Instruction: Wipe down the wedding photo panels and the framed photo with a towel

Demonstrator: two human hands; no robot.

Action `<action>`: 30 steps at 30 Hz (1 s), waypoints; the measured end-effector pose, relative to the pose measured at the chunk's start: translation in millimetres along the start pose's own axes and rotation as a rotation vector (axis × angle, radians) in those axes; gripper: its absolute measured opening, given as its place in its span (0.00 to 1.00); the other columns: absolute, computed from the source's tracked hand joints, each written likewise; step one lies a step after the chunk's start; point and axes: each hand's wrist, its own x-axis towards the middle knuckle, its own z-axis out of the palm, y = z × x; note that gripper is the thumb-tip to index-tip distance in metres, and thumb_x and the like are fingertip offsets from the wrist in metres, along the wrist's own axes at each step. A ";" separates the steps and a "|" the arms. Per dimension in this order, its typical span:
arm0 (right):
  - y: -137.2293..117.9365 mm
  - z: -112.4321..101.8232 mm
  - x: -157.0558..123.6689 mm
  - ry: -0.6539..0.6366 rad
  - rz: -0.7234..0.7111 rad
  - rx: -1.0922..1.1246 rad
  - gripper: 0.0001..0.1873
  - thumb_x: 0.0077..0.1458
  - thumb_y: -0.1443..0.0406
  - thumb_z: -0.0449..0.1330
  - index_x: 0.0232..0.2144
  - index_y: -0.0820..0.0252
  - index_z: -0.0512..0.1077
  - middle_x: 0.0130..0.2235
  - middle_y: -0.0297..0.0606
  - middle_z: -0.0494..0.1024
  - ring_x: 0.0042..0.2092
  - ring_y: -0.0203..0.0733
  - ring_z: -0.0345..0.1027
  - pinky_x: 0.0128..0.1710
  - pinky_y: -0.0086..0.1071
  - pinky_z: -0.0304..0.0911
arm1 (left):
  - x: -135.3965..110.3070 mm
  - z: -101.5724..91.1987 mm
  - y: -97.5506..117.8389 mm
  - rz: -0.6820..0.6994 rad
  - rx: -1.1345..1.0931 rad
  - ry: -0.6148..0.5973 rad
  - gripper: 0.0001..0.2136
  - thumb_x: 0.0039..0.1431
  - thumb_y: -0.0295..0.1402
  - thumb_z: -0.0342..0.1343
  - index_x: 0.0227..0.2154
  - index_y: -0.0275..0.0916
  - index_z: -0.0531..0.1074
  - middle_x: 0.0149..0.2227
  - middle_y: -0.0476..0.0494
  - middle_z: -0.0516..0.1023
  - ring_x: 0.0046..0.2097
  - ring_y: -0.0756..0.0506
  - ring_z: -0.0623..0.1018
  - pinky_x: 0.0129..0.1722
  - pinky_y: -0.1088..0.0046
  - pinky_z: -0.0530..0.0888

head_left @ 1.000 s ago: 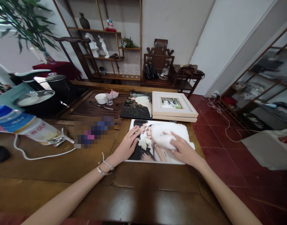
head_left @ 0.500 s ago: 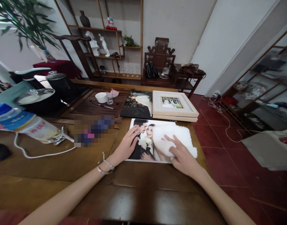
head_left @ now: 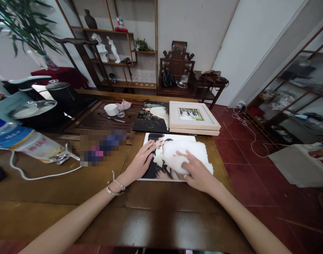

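A printed wedding photo (head_left: 159,171) of a couple lies flat on the wooden table. My left hand (head_left: 140,161), with a bracelet at the wrist, rests with outstretched fingers on the photo's left edge. Over the right part of the photo lies a thick, fluffy white cloth (head_left: 189,147), and it hides much of one figure. My right hand (head_left: 199,173) presses on this cloth with index and middle fingers pointing forward; the other fingers are curled at its near side, gripping it.
Behind the photo are a dark wedding print (head_left: 150,118) and stacked pale frames (head_left: 214,125). A white bowl (head_left: 111,109) stands on the tea tray (head_left: 91,118). Leftward lie a plastic packet (head_left: 37,144), a white cable (head_left: 45,177) and a blurred-out patch. Black pots stand at the far left.
My right hand has slid the white cloth left across the photo, covering more of one pictured figure. My left hand stays on the photo's left edge. The view has shifted slightly.
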 end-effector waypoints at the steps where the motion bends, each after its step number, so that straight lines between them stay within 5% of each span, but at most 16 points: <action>1: 7.1 -2.4 10.5 0.005 -0.001 -0.004 0.11 0.40 0.76 0.52 0.26 0.60 0.69 0.56 0.51 0.67 0.62 0.50 0.52 0.61 0.51 0.44 | 0.2 -0.3 0.2 0.001 0.000 -0.002 0.19 0.65 0.29 0.39 0.58 0.41 0.58 0.62 0.39 0.57 0.64 0.43 0.54 0.61 0.52 0.56; 9: 39.1 -11.1 62.9 0.093 0.126 -0.088 0.13 0.42 0.76 0.50 0.30 0.62 0.70 0.43 0.50 0.76 0.51 0.53 0.65 0.54 0.49 0.55 | 0.6 0.1 0.3 -0.015 -0.007 0.008 0.19 0.65 0.30 0.40 0.57 0.40 0.60 0.62 0.39 0.58 0.64 0.42 0.55 0.62 0.55 0.56; 16: -4.2 7.2 21.5 0.040 0.018 -0.006 0.12 0.42 0.75 0.53 0.29 0.61 0.70 0.56 0.53 0.66 0.63 0.50 0.50 0.61 0.53 0.41 | -0.3 3.5 -2.3 -0.032 -0.022 0.040 0.19 0.65 0.30 0.40 0.57 0.39 0.60 0.62 0.38 0.58 0.63 0.42 0.56 0.61 0.53 0.56; 21: -28.6 -0.2 0.4 -0.100 -0.024 0.079 0.16 0.40 0.76 0.52 0.32 0.60 0.72 0.57 0.47 0.65 0.63 0.46 0.51 0.63 0.47 0.39 | -0.6 2.4 -2.0 -0.027 -0.021 0.019 0.19 0.65 0.30 0.40 0.58 0.41 0.59 0.62 0.39 0.58 0.64 0.43 0.56 0.61 0.54 0.57; 26: -2.3 -10.7 32.2 -0.059 0.026 0.015 0.12 0.44 0.75 0.53 0.30 0.59 0.71 0.47 0.44 0.74 0.52 0.48 0.65 0.57 0.45 0.52 | -0.6 3.1 -4.6 -0.010 -0.026 0.023 0.19 0.65 0.30 0.40 0.58 0.42 0.59 0.62 0.40 0.59 0.64 0.43 0.55 0.61 0.53 0.56; 30: 23.5 -15.7 63.5 0.002 0.077 -0.053 0.11 0.46 0.74 0.52 0.31 0.59 0.71 0.37 0.41 0.77 0.45 0.49 0.67 0.49 0.41 0.58 | 0.1 3.7 -6.5 -0.005 -0.026 0.020 0.19 0.65 0.30 0.40 0.58 0.41 0.59 0.61 0.39 0.59 0.64 0.43 0.56 0.61 0.54 0.56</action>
